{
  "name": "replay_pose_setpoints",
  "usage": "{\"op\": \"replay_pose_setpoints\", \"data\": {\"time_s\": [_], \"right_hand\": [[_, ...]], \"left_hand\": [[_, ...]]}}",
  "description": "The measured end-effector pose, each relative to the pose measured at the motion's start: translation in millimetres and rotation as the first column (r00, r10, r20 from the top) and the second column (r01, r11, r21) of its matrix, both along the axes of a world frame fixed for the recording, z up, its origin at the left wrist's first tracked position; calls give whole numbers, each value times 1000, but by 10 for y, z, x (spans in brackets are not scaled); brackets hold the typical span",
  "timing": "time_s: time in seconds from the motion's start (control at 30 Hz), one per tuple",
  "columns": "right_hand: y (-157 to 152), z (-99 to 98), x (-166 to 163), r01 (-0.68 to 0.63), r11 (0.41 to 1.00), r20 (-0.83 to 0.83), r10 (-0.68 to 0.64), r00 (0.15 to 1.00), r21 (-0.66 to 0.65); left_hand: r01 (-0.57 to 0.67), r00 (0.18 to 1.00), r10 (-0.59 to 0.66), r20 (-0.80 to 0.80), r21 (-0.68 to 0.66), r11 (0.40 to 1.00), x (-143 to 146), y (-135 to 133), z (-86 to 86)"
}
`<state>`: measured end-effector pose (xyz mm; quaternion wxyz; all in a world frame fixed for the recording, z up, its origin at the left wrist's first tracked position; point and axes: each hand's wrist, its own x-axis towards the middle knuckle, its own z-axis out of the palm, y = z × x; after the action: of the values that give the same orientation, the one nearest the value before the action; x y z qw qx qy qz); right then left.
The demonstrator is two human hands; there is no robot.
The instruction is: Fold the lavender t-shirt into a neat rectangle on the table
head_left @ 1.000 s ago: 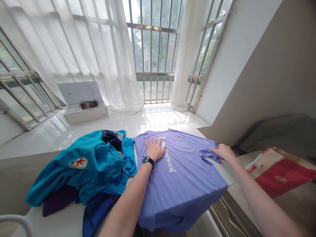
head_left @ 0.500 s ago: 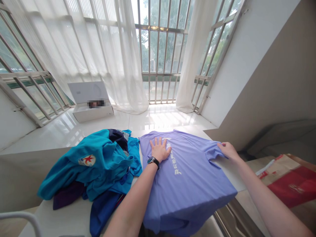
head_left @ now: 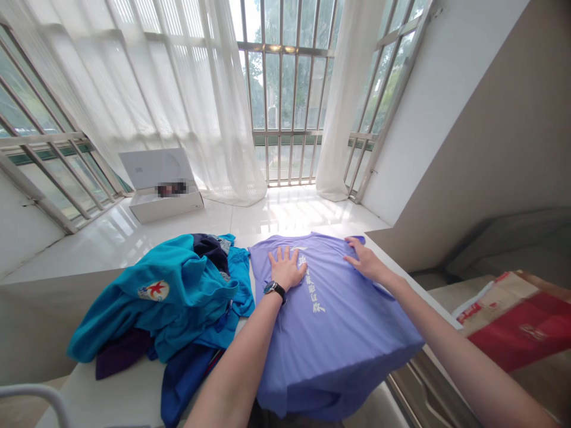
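Note:
A lilac T-shirt point(head_left: 330, 339) with white lettering lies spread on a white table point(head_left: 116, 398), its hem hanging over the near edge. My left hand point(head_left: 285, 268), with a dark watch on the wrist, rests flat and spread on the shirt's upper left. My right hand point(head_left: 363, 258) lies on the shirt's upper right, where the right sleeve has been folded inward. Whether its fingers pinch the cloth, I cannot tell.
A heap of teal, blue and purple clothes point(head_left: 173, 297) lies on the table to the left of the shirt. A white open box point(head_left: 163, 187) sits on the shiny floor by the barred window and sheer curtains. Red and brown cardboard point(head_left: 513, 324) lies low at the right.
My right hand has carried the shirt's right sleeve from the table's right edge inward onto the shirt body. My left hand has stayed pressed flat in the same spot.

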<state>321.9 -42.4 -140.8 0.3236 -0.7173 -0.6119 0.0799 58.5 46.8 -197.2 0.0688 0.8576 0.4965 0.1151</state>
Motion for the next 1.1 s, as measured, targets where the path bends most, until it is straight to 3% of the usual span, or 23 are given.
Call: {"op": "replay_pose_setpoints", "data": {"time_s": [0.07,0.13,0.3,0.53,0.7,0.8,1.0,1.1], "right_hand": [[-13,-28,-224,-232,970,-64,228,972,-68],[-82,-79,-304,-305,951,-100,298,949,-60],[-357,-293,-101,-170,985,79,167,983,40],[-556,-708,-49,-37,997,335,13,942,66],[-567,-738,-103,-22,993,371,-22,928,115],[-575,-697,-113,-35,989,362,-20,932,146],[-598,-654,-136,-61,976,351,-17,936,211],[-605,-647,-148,-50,973,335,-30,942,227]], "left_hand": [[0,1000,0,2,0,1000,-4,-1,4],[5,1000,-5,4,1,1000,-7,0,3],[18,1000,-18,14,1,1000,-5,5,-13],[20,1000,-20,3,-17,1000,-3,18,1],[-23,1000,22,-10,-66,998,30,27,51],[-60,998,61,18,-64,996,157,3,200],[116,991,-109,75,-90,989,707,71,696],[83,995,-75,65,-132,988,979,198,759]]}}
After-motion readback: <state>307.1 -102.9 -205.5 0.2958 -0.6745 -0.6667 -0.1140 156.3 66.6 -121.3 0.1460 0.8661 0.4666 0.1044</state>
